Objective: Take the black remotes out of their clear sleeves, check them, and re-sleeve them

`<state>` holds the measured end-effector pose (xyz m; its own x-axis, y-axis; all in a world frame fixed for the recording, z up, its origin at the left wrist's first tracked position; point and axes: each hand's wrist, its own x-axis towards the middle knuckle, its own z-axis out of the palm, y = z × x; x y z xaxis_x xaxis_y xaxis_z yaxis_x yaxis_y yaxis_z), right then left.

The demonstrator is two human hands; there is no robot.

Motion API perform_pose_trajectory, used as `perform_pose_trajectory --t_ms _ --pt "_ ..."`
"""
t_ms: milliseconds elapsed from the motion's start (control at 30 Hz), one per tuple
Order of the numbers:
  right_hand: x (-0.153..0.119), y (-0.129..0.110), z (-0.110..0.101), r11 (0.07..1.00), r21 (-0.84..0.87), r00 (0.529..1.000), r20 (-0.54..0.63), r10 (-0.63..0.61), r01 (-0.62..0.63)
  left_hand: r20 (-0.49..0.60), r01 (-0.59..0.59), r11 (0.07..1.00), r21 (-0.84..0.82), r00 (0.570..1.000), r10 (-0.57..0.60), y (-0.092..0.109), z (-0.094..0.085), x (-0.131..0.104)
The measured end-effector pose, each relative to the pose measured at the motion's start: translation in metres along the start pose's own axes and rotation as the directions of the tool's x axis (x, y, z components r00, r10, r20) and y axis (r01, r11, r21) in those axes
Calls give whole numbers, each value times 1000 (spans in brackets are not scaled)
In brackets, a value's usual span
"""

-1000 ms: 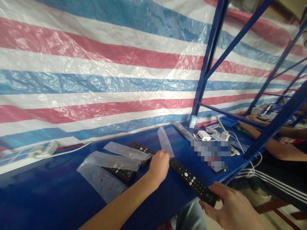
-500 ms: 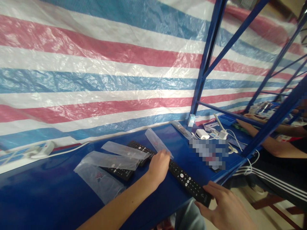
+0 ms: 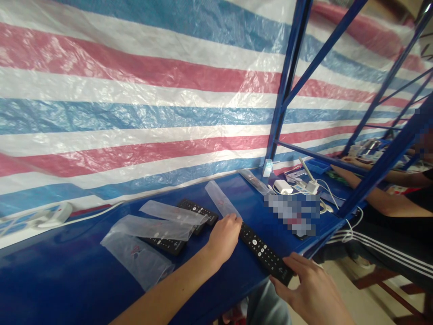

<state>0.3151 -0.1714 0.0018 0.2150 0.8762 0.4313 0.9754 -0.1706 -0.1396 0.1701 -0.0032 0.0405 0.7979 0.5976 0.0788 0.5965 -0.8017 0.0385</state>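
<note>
In the head view a black remote control (image 3: 260, 251) slants over the front of the blue table, its buttons facing up. My right hand (image 3: 313, 286) grips its near end between thumb and fingers. The far end reaches my left hand (image 3: 223, 239), which is closed on the near end of a clear plastic sleeve (image 3: 219, 197). My left fingers hide whether the remote's tip is inside that sleeve. To the left, a second remote (image 3: 199, 208) lies partly under another plastic sleeve (image 3: 169, 212). A third remote (image 3: 172, 246) lies partly covered by a folded sleeve (image 3: 135, 253).
A power strip (image 3: 37, 219) lies at the back left. White chargers and cables (image 3: 283, 187) lie at the right, near a blue rack post (image 3: 282, 90). Beyond the rack, a co-worker's arm (image 3: 375, 196) reaches over the table. Striped sheeting (image 3: 135, 113) hangs behind.
The remote in my right hand has shifted slightly up and left, toward my left hand. My left hand still grips the sleeve. The camera view has moved a little.
</note>
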Motion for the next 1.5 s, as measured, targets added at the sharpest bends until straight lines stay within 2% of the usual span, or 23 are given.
perform_pose_trajectory --t_ms 267,500,600,700,833,900,1067,1200,1267,1367,1500 --pt "0 -2 4 1000 -18 999 -51 -9 8 -6 -63 997 -44 998 63 4 -2 0" --pt "-4 0 -4 994 73 996 -46 -75 78 -65 127 992 5 990 -126 -4 -7 1" --pt "-8 5 -6 993 90 996 -54 -70 75 -84 153 988 17 985 -151 -10 -11 1" --pt "-6 9 -9 998 60 999 -47 -10 13 -79 160 987 23 984 -158 -13 -14 1" --pt "19 2 -13 993 -47 994 -38 103 -104 -48 159 987 35 986 -157 -14 -14 0" --pt "41 -7 -11 988 -71 990 19 137 -135 -55 139 989 43 989 -137 -13 -13 -1" --pt "96 -27 4 974 -127 978 74 197 -186 -89 93 993 73 992 -86 -12 -14 -10" --pt "115 -31 16 970 -159 970 124 207 -187 -117 84 990 111 991 -71 -16 -14 -17" --pt "115 -33 18 968 -181 971 134 198 -172 -135 94 988 121 988 -77 -18 -14 -19" --pt "109 -41 16 976 -190 992 50 120 -108 -144 95 989 116 986 -78 -20 -12 -22" --pt "105 -62 13 997 -41 998 8 -60 60 -128 74 991 114 990 -59 -19 -12 -25"
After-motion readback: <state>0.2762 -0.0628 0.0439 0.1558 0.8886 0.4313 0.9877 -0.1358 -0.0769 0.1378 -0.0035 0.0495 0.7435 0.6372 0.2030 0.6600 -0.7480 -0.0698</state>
